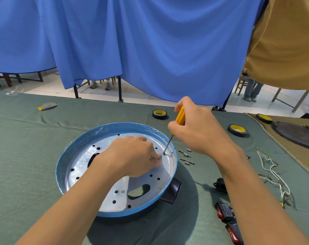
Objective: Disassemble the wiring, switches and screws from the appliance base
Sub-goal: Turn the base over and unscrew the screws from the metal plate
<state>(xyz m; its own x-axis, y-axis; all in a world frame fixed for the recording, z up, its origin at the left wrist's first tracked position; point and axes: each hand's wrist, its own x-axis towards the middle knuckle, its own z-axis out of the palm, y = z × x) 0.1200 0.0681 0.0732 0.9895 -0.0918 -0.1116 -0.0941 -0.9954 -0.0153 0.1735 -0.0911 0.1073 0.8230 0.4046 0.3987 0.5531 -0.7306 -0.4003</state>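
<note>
Switches [225, 212] lie loose on the table [26, 156] as the right grip [198, 128] clasps a screwdriver [180, 116] on a screw [164, 153] inside the appliance base [118, 126]. The left grip [134, 154] curls beside it, hold unclear. The tilted shaft risks slipping and stripping the head.

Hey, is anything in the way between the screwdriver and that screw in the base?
Nothing visible. The screwdriver tip sits on the screw near the rim of the base; the left hand rests beside it, not across it.
</note>
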